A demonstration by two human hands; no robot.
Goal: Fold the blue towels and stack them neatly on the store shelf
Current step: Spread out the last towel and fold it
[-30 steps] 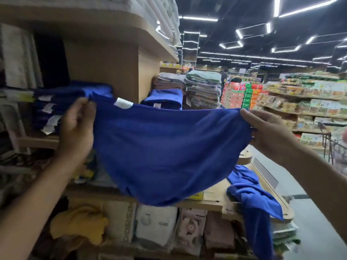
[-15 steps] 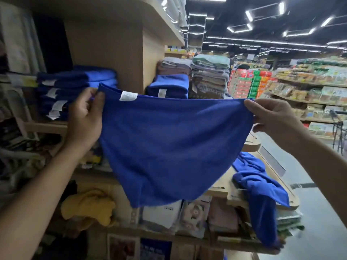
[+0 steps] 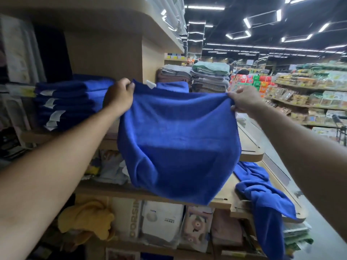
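A blue towel [image 3: 178, 139] hangs doubled in front of the wooden shelf [image 3: 249, 156]. My left hand [image 3: 119, 97] pinches its upper left corner. My right hand [image 3: 244, 101] pinches the upper right corner. Left of my left hand, a stack of folded blue towels [image 3: 69, 102] with white tags rests on the shelf. Another folded blue towel [image 3: 172, 86] lies behind the held one. An unfolded blue towel [image 3: 262, 192] drapes over the lower shelf's right edge.
Grey and green towel stacks [image 3: 210, 76] stand at the back. A yellow cloth [image 3: 86, 220] and boxed goods [image 3: 163, 222] fill the lower compartment. An upper shelf board [image 3: 131, 17] overhangs the stack. An aisle with grocery shelves [image 3: 309, 94] runs to the right.
My hands have come closer together and moved up toward the shelf, so the towel hangs narrower and deeper. Its white tag has turned mostly behind the top edge.
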